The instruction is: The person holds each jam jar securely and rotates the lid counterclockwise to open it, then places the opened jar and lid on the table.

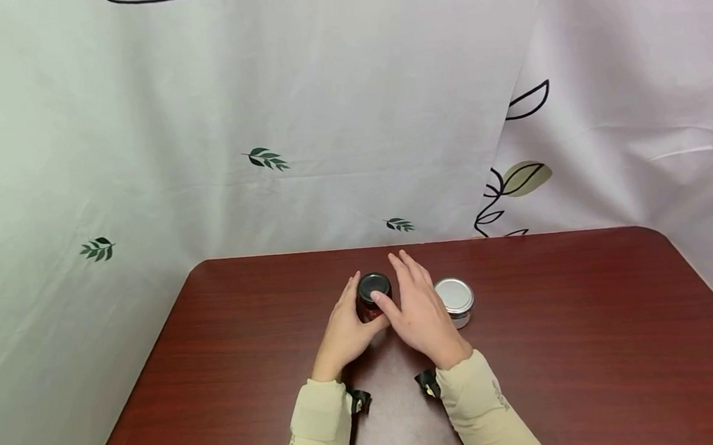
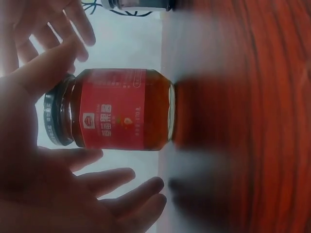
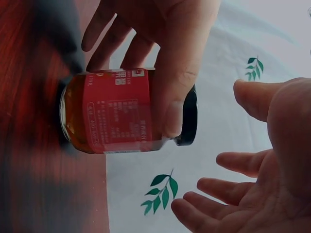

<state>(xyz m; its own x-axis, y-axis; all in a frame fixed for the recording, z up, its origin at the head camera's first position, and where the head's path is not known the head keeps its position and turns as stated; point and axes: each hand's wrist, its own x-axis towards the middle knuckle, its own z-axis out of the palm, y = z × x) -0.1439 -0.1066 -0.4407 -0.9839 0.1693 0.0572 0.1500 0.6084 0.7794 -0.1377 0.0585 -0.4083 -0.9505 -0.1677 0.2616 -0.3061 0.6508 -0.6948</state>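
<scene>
A small glass jar (image 2: 116,109) with a black lid and a red label stands upright on the table, amber-red contents showing through the glass. My left hand (image 1: 345,332) holds it round its upper part, thumb (image 3: 170,111) across the near side and fingers (image 3: 107,43) along the other. Those fingers are fairly straight and spread. To the jar's right, my right hand (image 1: 422,308) is open with its fingers extended. Its thumb overlaps the lid in the head view, while the right wrist view shows a gap between that hand and the jar.
A low clear container with a silver lid (image 1: 454,295) stands just right of my right hand. The dark red wooden table (image 1: 579,331) meets a pale curtain (image 1: 348,111) with leaf prints at its back edge.
</scene>
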